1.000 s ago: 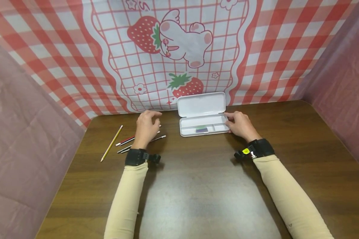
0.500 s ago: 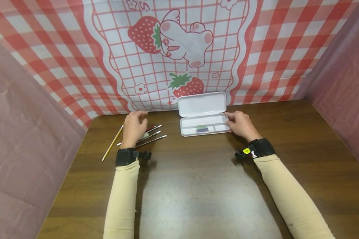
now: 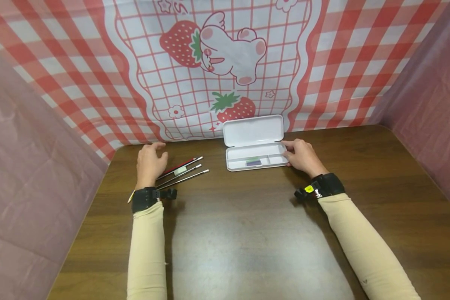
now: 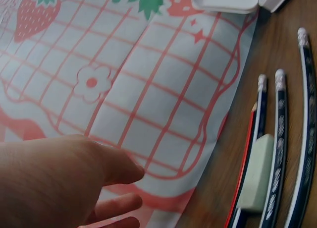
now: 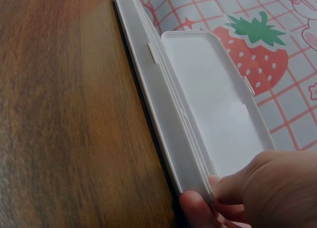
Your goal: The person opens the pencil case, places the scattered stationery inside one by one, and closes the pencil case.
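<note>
My left hand is over the left part of the table, fingers loosely bent and nothing in them. To its right lie several dark striped pencils with white eraser ends, and a red pencil. A pale green eraser rests among them. The yellow pencil is mostly hidden under my left hand and wristband. At the back, a white pencil case stands with its lid raised. My right hand pinches its right end between thumb and fingers. Inside sits a small purple and green block.
The wooden table has a rounded back edge against a red checked cloth with strawberry prints. Pink cloth hangs at both sides. A divider splits the case's inside.
My left hand has moved left, away from the case and across the pencils, uncovering the dark pencils and eraser and covering the yellow pencil. My right hand stays on the case.
</note>
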### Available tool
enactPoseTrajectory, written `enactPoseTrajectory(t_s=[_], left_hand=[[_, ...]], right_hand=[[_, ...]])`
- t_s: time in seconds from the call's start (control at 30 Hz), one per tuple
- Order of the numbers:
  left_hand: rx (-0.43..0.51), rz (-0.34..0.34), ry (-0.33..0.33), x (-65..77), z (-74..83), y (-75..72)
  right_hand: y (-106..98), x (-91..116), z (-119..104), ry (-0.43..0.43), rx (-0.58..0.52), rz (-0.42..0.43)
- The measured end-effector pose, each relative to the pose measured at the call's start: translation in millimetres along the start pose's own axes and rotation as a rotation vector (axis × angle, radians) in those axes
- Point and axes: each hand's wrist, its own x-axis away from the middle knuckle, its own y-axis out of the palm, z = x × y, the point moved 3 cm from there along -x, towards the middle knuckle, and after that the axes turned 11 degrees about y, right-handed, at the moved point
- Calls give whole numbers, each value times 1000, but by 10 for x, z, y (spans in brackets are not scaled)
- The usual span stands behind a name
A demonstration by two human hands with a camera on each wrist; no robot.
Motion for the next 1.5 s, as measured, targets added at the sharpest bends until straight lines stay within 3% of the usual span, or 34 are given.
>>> enactPoseTrajectory(t_s=[0.23, 0.4, 0.63, 0.87, 1.0, 1.1, 1.5], left_hand=[[-26, -100, -40, 32, -198, -74], [-26, -120, -89, 79, -306, -138], [-35, -156, -138, 164, -396, -254], [-15, -235, -172, 236, -456, -364], [12, -271, -227, 262, -468, -389], [19, -287, -266, 277, -472, -382], [-30, -265, -271, 273, -464, -314]], right_hand=[[-2, 3, 10, -5, -5, -5], [2, 3, 5, -1, -7, -11], [2, 7, -8, 0, -2, -6], [-6, 7, -19, -12, 5, 1], [-6, 14, -9, -9, 12, -1], [-3, 22, 4, -4, 10, -5], [-7, 9, 3, -7, 2, -3]])
